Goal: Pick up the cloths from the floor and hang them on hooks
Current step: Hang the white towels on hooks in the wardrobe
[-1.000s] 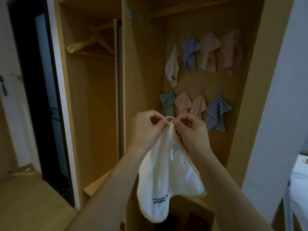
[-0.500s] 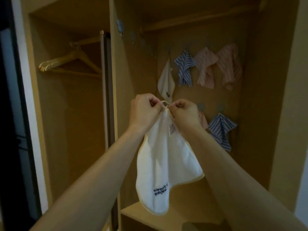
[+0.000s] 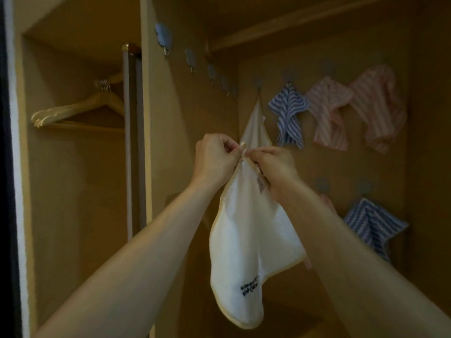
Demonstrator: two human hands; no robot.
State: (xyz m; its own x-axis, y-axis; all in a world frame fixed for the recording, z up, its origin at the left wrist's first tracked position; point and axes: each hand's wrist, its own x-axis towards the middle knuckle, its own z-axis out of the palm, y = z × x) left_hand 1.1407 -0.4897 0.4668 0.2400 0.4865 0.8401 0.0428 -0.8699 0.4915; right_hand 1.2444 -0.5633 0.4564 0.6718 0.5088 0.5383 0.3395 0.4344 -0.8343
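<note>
- Far left we see wooden hangers [image 3: 80,111] on a rail.
- Empty hooks [image 3: 190,57] run along the wardrobe's side panel.
- Left hand [image 3: 214,159] pinches the white cloth [image 3: 246,240] at its top loop; cloth hangs in mid-air.
- Right hand [image 3: 273,167] pinches the same loop.
- Behind: white, blue-striped cloth [image 3: 289,113] and pink cloths [image 3: 341,111] hang on hooks.

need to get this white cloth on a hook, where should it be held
Hold the white cloth by the small loop at its top corner, pinched from both sides as the left hand and right hand do now; the cloth hangs free below it.
</note>
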